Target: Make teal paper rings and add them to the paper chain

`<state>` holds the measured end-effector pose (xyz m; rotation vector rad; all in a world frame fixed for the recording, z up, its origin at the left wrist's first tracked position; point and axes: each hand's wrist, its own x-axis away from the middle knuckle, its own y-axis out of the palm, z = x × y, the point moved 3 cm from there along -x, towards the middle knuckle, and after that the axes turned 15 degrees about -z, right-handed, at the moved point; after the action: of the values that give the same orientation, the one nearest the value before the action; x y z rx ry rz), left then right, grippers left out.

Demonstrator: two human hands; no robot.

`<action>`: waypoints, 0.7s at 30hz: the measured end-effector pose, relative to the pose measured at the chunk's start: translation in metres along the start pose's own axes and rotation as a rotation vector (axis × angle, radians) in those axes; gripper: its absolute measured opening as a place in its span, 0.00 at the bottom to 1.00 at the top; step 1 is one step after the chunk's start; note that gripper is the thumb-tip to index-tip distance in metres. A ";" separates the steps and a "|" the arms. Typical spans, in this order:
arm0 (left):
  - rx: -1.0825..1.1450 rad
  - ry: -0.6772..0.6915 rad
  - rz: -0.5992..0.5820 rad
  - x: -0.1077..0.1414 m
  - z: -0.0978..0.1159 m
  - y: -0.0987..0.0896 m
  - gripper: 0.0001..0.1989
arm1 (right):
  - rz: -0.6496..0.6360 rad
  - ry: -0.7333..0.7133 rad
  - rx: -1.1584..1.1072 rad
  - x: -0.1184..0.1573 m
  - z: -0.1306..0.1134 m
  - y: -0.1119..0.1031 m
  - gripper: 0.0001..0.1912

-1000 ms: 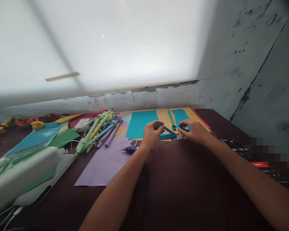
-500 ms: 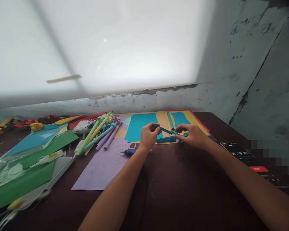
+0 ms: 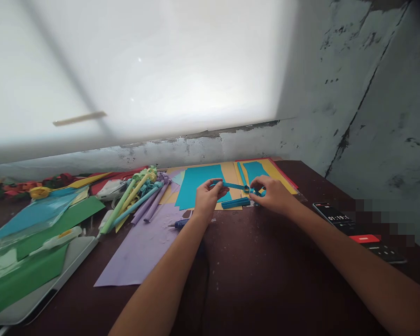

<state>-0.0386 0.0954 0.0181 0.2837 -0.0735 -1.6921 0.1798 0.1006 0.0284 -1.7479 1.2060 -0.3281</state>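
Blue curl (image 3: 262, 192) in R hand (image 3: 276, 193) ptly hid; glue gun (image 3: 179, 224) ptly behind L forearm (image 3: 177, 263); near-L green sheet (image 3: 31, 276) cut off.

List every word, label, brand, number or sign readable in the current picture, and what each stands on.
"01:19:" on the phone; the digits after it are not readable.
Small marks above that number and around the red bar on its screen: too small to read.
Nothing else legible.

Left hand (image 3: 206, 198) pinches blue strip (image 3: 234, 185), right hand (image 3: 271, 192) pinches curled blue paper (image 3: 256, 192). Folded blue strips (image 3: 235, 203) lie between them. Glue gun (image 3: 179, 225) by left forearm, near purple sheet (image 3: 133, 254); phone (image 3: 346, 226) far right.
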 end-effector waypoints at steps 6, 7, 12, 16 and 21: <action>0.022 -0.009 -0.047 0.001 0.002 0.007 0.09 | -0.236 -0.169 -0.087 0.001 -0.016 0.030 0.16; 0.029 -0.006 -0.031 0.001 0.003 0.006 0.09 | -0.261 -0.178 -0.099 0.002 -0.017 0.030 0.18; 0.047 -0.001 0.037 0.000 0.006 -0.001 0.07 | -0.248 -0.017 0.078 0.004 0.014 0.001 0.25; -0.002 -0.013 0.038 0.000 0.007 -0.005 0.08 | -0.321 0.202 0.266 0.004 0.053 -0.011 0.29; -0.037 -0.033 0.031 0.000 0.003 -0.004 0.10 | -0.276 0.199 0.310 0.001 0.073 -0.008 0.20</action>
<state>-0.0436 0.0959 0.0205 0.2258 -0.0705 -1.6654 0.2330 0.1397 -0.0028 -1.6334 0.9868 -0.8255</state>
